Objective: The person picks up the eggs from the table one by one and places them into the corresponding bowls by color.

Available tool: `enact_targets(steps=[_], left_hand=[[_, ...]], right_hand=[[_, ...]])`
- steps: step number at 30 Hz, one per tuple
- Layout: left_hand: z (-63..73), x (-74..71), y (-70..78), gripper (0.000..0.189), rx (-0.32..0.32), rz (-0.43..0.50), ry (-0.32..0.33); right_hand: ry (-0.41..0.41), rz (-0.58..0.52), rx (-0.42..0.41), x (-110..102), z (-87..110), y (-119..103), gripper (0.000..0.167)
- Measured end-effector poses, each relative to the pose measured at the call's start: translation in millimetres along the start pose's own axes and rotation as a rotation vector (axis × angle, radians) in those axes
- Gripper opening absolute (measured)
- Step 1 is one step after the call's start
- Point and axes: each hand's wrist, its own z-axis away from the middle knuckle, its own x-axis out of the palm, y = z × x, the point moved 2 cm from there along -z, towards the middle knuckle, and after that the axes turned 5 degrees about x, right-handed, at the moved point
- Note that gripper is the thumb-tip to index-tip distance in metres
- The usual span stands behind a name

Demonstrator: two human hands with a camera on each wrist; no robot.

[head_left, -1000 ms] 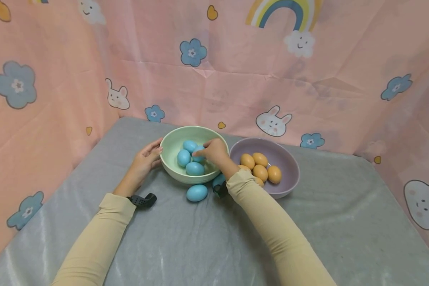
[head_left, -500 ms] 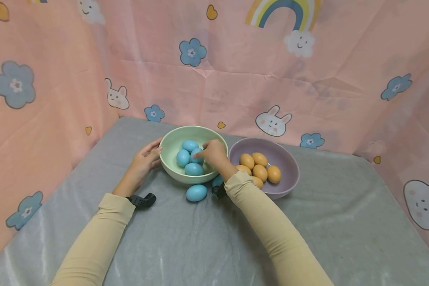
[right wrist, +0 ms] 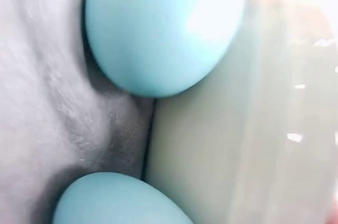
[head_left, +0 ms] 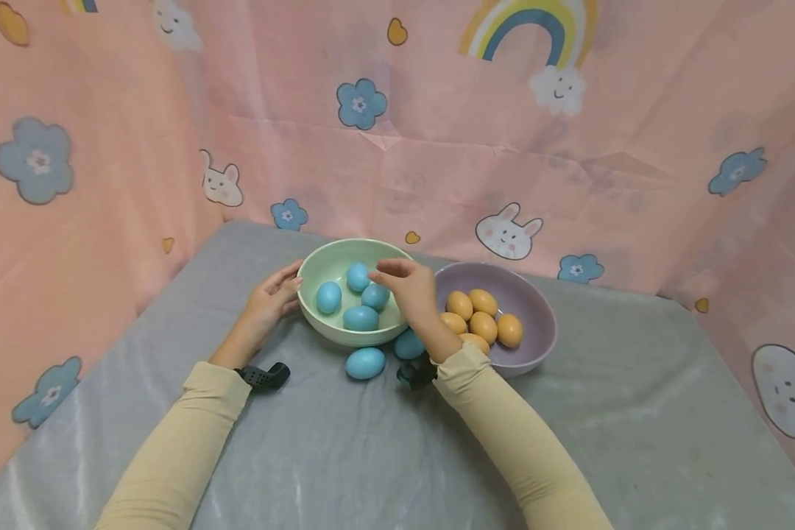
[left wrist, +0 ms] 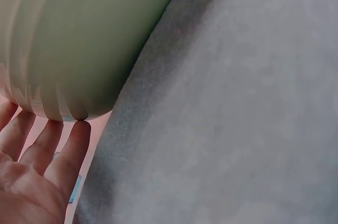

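Observation:
A light green bowl (head_left: 344,335) holds several blue eggs (head_left: 361,318), spread apart on its bottom. My left hand (head_left: 269,298) touches the bowl's left side; in the left wrist view its fairly straight fingers (left wrist: 71,152) rest their tips against the outer wall. Over the bowl's right rim is my right hand (head_left: 412,291), thumb and fingers apart with nothing seen between them. Its fingertips are just above a blue egg (head_left: 375,297). Two more eggs lie outside, on the cloth by the bowl's front: one blue egg (head_left: 365,364) and another blue egg (right wrist: 163,28), partly behind my right wrist in the head view.
A purple bowl (head_left: 536,324) with several orange-brown eggs (head_left: 483,327) stands right of the green one, partly behind my right forearm. Grey cloth (head_left: 318,456) covers the table. A pink printed curtain (head_left: 430,177) hangs behind and at both sides.
My right hand has let go of a blue egg and drawn up and rightward. The eggs in the green bowl have shifted apart. My left hand stays at the bowl.

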Motion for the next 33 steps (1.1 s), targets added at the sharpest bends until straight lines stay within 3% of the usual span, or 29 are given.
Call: enact_targets(steps=[8, 17, 33], left_hand=[[-1.0, 0.0, -0.6, 0.057, 0.013, -0.010, 0.004], [-0.9, 0.3, -2.5, 0.055, 0.008, -0.015, -0.001], [-1.3, 1.4, -3.0, 0.056, 0.006, 0.005, 0.001]], right_hand=[[-0.126, -0.066, 0.031, -20, 39.5, 0, 0.035], [-0.181, -0.044, 0.031, -31, 68.6, 1, 0.037], [-0.377, 0.047, 0.080, -29, 88.5, 11, 0.039]])
